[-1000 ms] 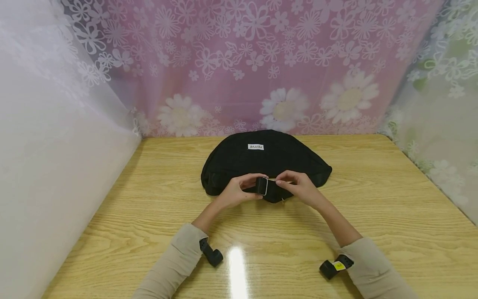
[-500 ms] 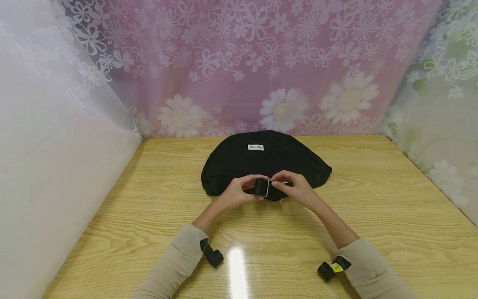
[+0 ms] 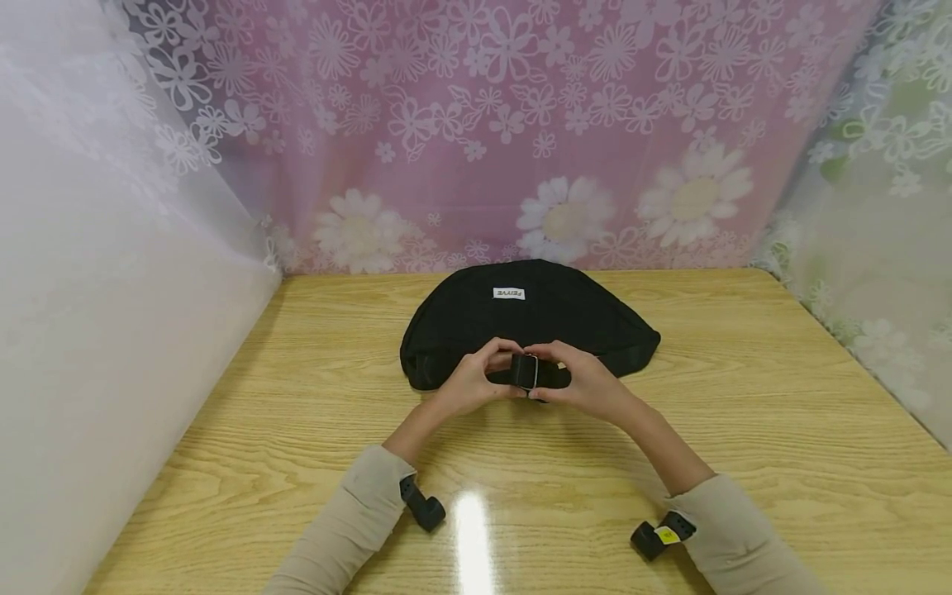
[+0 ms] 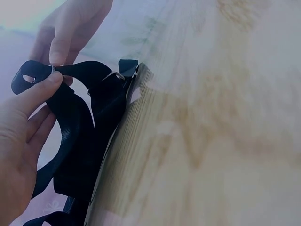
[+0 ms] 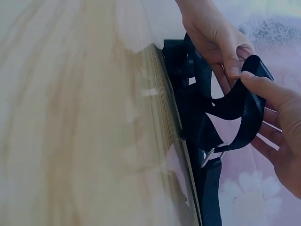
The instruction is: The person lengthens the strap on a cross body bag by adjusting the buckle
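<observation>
A black waist bag (image 3: 535, 318) with a white label lies on the table, its curved edge away from me. Over its near edge both hands hold up its black webbing strap (image 3: 522, 372), which forms a loop around a metal slide buckle (image 3: 534, 372). My left hand (image 3: 468, 384) pinches strap and buckle from the left, thumb below and fingers above. From the right, my right hand (image 3: 595, 387) grips the buckle's top and bottom edges. In the right wrist view another metal ring (image 5: 214, 154) hangs lower on the strap. The fingers partly hide the buckle.
The wooden table (image 3: 297, 463) carries a bright glare streak in front. A pink flowered curtain (image 3: 476, 124) stands behind it, with pale sheets at left (image 3: 134, 248) and right (image 3: 885, 248). Each sleeved forearm wears a black camera band (image 3: 426, 508).
My right hand has moved slightly left; its thumb has gone down to the buckle's lower edge while its fingers stay at the top. The left fingers have arched up slightly. The bag stays put.
</observation>
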The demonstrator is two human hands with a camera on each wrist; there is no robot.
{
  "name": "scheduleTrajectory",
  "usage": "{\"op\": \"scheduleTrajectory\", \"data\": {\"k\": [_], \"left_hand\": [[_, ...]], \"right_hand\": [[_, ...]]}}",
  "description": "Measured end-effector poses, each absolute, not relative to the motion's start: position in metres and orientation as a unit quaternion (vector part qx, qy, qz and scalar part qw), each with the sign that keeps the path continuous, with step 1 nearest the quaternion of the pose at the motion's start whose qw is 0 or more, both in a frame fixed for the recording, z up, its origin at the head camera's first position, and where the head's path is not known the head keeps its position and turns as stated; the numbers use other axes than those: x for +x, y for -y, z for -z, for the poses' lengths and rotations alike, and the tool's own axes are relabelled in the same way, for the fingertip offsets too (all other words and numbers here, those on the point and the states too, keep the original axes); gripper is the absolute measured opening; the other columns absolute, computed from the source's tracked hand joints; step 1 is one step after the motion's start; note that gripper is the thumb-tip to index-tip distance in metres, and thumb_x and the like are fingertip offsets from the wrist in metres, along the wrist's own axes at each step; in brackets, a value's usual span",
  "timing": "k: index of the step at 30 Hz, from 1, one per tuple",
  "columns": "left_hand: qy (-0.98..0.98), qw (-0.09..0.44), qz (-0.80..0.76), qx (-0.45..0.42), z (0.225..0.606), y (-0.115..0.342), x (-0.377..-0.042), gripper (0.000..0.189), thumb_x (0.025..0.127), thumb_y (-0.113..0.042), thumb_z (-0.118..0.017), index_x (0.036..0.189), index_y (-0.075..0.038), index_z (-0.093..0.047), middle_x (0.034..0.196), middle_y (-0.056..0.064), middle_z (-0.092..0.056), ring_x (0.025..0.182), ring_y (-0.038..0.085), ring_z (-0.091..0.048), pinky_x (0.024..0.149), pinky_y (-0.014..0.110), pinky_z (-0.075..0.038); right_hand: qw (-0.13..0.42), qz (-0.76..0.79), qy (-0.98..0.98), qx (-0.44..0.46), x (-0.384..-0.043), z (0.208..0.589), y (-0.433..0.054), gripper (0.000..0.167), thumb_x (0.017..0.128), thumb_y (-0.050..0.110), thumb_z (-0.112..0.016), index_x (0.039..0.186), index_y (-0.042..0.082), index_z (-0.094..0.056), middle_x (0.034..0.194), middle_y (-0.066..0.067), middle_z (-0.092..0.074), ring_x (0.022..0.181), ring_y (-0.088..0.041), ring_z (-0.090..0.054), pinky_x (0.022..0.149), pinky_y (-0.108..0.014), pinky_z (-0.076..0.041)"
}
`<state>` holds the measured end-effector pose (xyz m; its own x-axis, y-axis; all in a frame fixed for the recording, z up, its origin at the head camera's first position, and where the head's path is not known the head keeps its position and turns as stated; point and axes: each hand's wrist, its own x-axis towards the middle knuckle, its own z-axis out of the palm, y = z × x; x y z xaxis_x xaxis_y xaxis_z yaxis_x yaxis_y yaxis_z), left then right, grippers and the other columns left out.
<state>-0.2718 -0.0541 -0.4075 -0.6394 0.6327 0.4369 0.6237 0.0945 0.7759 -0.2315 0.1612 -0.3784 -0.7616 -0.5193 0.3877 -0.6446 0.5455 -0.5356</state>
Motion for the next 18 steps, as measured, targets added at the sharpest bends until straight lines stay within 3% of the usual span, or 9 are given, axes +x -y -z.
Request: {"op": "scheduleTrajectory", "data": {"k": [6, 12, 15, 18], "left_hand": [[-0.744, -0.014, -0.508, 0.434, 0.406, 0.054, -0.272, 0.051, 0.074, -0.002, -0.075, 0.114, -0.005, -0.045, 0.113, 0.013, -0.062, 0.105, 0.017, -0.058, 0.09, 0.028, -0.043], [-0.787, 0.009, -0.466, 0.405, 0.403, 0.059, -0.275, 0.052, 0.074, -0.014, -0.077, 0.118, -0.008, -0.05, 0.116, 0.007, -0.058, 0.108, 0.016, -0.053, 0.091, 0.026, -0.041], [-0.819, 0.017, -0.437, 0.37, 0.402, 0.065, -0.278, 0.042, 0.08, -0.022, -0.072, 0.117, -0.011, -0.056, 0.112, 0.0, -0.058, 0.105, 0.013, -0.052, 0.089, 0.027, -0.041], [-0.845, 0.011, -0.417, 0.335, 0.399, 0.071, -0.281, 0.026, 0.087, -0.027, -0.065, 0.109, -0.014, -0.063, 0.099, -0.005, -0.059, 0.093, 0.011, -0.051, 0.08, 0.027, -0.044]], "right_hand": [[0.15, -0.293, 0.87, 0.367, -0.232, 0.379, -0.161, 0.059, 0.069, 0.012, -0.082, 0.121, 0.003, -0.057, 0.096, -0.004, -0.058, 0.082, -0.018, -0.053, 0.071, -0.037, -0.049], [0.17, -0.323, 0.84, 0.402, -0.236, 0.383, -0.165, 0.055, 0.069, 0.01, -0.081, 0.118, 0.004, -0.059, 0.096, -0.003, -0.059, 0.084, -0.022, -0.055, 0.073, -0.043, -0.049], [0.164, -0.349, 0.828, 0.406, -0.238, 0.385, -0.169, 0.054, 0.069, 0.008, -0.08, 0.119, 0.004, -0.059, 0.099, -0.002, -0.06, 0.088, -0.021, -0.057, 0.076, -0.044, -0.049], [0.158, -0.369, 0.826, 0.397, -0.24, 0.387, -0.173, 0.055, 0.068, 0.004, -0.081, 0.119, 0.004, -0.059, 0.1, -0.001, -0.061, 0.092, -0.019, -0.057, 0.079, -0.045, -0.047]]}}
